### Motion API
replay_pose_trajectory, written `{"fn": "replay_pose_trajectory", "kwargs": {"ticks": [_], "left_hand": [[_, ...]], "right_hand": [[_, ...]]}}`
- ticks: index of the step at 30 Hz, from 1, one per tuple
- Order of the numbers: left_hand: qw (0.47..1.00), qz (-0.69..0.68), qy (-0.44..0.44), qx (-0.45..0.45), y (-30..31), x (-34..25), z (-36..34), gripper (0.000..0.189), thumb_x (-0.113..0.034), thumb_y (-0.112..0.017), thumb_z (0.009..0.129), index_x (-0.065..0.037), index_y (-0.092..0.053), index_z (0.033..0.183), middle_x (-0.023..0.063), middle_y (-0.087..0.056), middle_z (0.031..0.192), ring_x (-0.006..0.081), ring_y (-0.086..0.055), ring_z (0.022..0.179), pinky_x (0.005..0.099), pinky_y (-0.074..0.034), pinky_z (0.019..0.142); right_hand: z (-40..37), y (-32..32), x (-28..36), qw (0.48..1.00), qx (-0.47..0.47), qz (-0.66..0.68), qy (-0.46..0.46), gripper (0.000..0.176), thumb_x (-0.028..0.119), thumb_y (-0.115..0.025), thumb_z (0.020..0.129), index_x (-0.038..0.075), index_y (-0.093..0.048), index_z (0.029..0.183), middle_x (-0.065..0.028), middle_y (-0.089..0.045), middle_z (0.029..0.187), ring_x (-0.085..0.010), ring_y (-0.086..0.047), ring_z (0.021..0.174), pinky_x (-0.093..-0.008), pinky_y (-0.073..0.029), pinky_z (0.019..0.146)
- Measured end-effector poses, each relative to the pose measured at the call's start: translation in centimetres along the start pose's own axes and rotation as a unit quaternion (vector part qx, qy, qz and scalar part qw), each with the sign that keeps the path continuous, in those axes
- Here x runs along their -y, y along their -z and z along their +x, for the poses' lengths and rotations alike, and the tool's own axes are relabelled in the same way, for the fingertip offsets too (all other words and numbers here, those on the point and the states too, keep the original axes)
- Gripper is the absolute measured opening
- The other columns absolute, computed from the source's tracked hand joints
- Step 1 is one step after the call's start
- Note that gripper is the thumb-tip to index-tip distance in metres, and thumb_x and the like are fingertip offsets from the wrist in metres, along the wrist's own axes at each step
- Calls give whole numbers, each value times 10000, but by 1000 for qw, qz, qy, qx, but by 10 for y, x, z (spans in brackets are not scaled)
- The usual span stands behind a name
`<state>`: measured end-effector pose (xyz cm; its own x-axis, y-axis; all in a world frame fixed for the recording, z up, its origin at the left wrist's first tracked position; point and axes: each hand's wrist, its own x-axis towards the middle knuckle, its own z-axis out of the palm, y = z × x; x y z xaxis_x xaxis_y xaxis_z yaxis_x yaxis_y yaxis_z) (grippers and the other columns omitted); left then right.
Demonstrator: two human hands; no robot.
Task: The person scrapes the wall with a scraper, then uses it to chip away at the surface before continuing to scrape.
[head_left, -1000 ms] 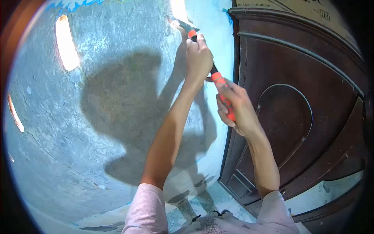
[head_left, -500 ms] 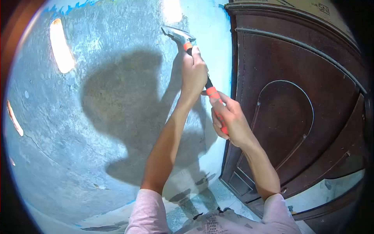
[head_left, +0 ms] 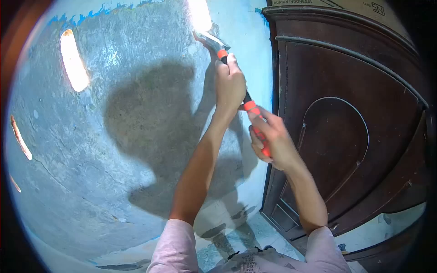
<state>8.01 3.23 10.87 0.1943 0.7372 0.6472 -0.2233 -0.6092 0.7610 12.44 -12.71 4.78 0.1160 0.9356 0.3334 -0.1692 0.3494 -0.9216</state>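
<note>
A long-handled scraper [head_left: 249,105] with a black and orange-red handle slants up to a wide metal blade at the wall. My left hand [head_left: 231,84] is closed round the upper handle, just below the blade. Lower down, my right hand [head_left: 271,139] wraps the orange-red grip. The blade is against or very near the rough grey-blue wall [head_left: 136,50], beside a bright strip of light; exact contact is hard to tell.
A dark brown carved wooden panel [head_left: 337,132] stands close on the right, with a printed cardboard box [head_left: 355,7] above it. Pale floor tiles [head_left: 268,232] show below. My shadow falls on the wall.
The view has shifted slightly, so wall and panel sit a little lower and to the right. Both hands keep their grip, and the blade looks turned a little more steeply.
</note>
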Motion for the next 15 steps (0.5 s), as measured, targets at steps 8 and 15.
{"fn": "replay_pose_trajectory", "kwargs": {"ticks": [8, 15], "left_hand": [[1000, -22, -1, 15, 6, 23, -23, 413, -300, -365, 1069, -79, -439, 728, -20, -425, 536, 105, -445, 437, 323, -382, 436], [996, -82, 31, 12, 6, 6, -25, 401, -314, -370, 1067, -67, -447, 760, -21, -420, 549, 115, -450, 455, 335, -391, 456]], "right_hand": [[-3, 6, -39, 998, -10, -50, 20, 457, 339, -486, 1055, -3, -488, 1359, 31, -401, 525, -72, -349, 376, -272, -283, 364], [-5, 2, -27, 995, -29, -86, 35, 412, 320, -481, 1061, 7, -517, 1327, 33, -403, 518, -70, -345, 368, -276, -286, 363]]}}
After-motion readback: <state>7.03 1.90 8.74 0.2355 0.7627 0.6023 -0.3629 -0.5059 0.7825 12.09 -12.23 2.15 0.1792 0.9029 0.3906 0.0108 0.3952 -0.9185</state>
